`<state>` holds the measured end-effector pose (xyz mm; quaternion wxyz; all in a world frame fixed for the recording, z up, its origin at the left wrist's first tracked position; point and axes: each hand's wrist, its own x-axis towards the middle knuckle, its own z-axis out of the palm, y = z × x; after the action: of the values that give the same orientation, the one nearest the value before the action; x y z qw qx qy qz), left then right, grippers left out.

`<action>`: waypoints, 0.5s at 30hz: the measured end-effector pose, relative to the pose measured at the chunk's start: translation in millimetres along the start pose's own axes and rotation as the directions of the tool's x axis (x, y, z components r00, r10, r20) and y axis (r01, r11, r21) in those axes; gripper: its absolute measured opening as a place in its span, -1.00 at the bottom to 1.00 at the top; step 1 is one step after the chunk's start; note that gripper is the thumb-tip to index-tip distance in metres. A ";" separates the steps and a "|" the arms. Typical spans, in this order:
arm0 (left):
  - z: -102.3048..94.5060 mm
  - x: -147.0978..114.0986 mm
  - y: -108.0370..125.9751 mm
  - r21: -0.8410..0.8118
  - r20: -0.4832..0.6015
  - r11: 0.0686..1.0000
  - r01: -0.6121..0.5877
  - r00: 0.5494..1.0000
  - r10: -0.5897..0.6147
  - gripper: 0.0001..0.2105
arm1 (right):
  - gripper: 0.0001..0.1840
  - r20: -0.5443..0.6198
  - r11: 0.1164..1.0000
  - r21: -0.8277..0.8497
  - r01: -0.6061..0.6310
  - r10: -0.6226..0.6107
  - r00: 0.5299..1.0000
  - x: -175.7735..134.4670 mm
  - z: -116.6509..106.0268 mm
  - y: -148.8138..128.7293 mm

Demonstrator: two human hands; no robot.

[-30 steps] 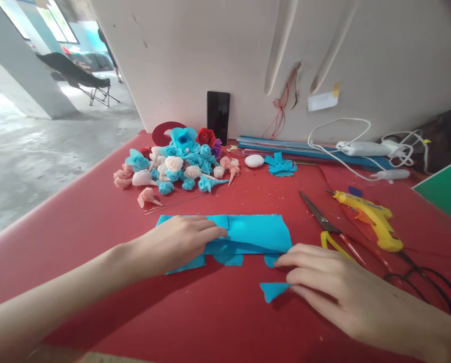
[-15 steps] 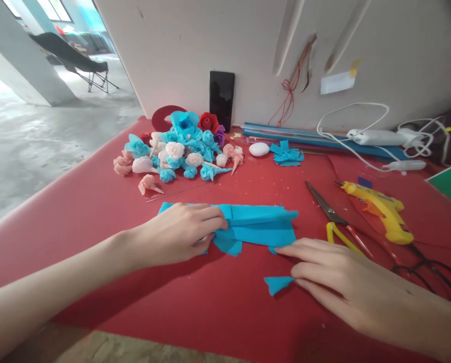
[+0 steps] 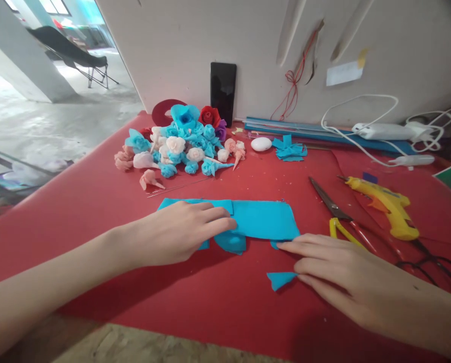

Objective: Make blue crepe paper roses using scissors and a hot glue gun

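A wide strip of blue crepe paper (image 3: 265,219) lies across the red tabletop. My left hand (image 3: 189,227) is over its left part, fingers close together and bent onto it, thumb hidden beneath. Smaller blue pieces (image 3: 231,243) stick out below the strip beside these fingers. My right hand (image 3: 334,259) rests at the strip's lower right corner. Its upper finger is stretched over a small blue bit there. Lower down, a finger and thumb meet at the narrow end of a blue crepe paper scrap (image 3: 281,280).
Paper flowers (image 3: 185,146) are heaped at the back left, near a phone (image 3: 223,93). Thin wires (image 3: 172,188) lie in front. Blue paper strips (image 3: 289,147) sit beside a white oval object (image 3: 261,144). Scissors (image 3: 329,200) and a yellow glue gun (image 3: 384,201) lie right, below white cables (image 3: 384,132).
The folded band along the strip's right part has gone, and that part now lies smooth. My left fingers have straightened a little. My right hand stays beside the same scrap. The view has shifted slightly.
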<state>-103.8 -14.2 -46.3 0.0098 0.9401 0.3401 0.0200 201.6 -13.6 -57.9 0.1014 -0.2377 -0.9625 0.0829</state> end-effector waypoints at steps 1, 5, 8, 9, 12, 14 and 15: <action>0.3 0.6 -0.7 -0.004 -0.001 1.000 0.005 1.000 -0.005 -0.62 | -0.63 -0.005 1.000 -0.001 0.003 -0.003 1.000 0.1 -0.1 -0.1; 4.1 1.2 -3.0 -0.009 -0.003 0.999 0.043 0.999 -0.043 -0.75 | -0.65 0.008 0.999 0.025 -0.028 0.028 1.000 -0.9 1.1 0.0; 8.2 1.1 0.5 -0.009 -0.029 0.996 0.090 0.995 -0.090 -0.81 | -0.65 0.030 0.997 0.055 -0.055 0.053 0.998 -1.8 1.9 -0.1; 9.6 1.5 2.7 -0.011 -0.039 0.995 0.104 0.994 -0.104 -0.83 | -0.64 0.035 0.996 0.063 -0.059 0.057 0.998 -1.7 1.8 -0.2; 13.5 4.1 9.8 -0.020 -0.078 0.992 0.124 0.989 -0.125 -0.73 | -0.62 0.034 0.995 0.075 -0.058 0.056 0.998 -1.1 0.6 -0.9; 16.0 6.3 13.1 -0.025 -0.109 0.992 0.126 0.986 -0.128 -0.68 | -0.62 0.029 0.996 0.071 -0.059 0.057 0.998 -0.8 0.1 -1.2; 17.1 7.2 14.1 -0.030 -0.126 0.992 0.124 0.984 -0.127 -0.69 | -0.62 0.030 0.996 0.070 -0.060 0.058 0.998 -0.7 0.0 -1.3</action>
<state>-88.5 -20.5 -62.8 -0.0003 0.9135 0.3984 0.0832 201.7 -15.0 -57.7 0.0937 -0.2609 -0.9529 0.1230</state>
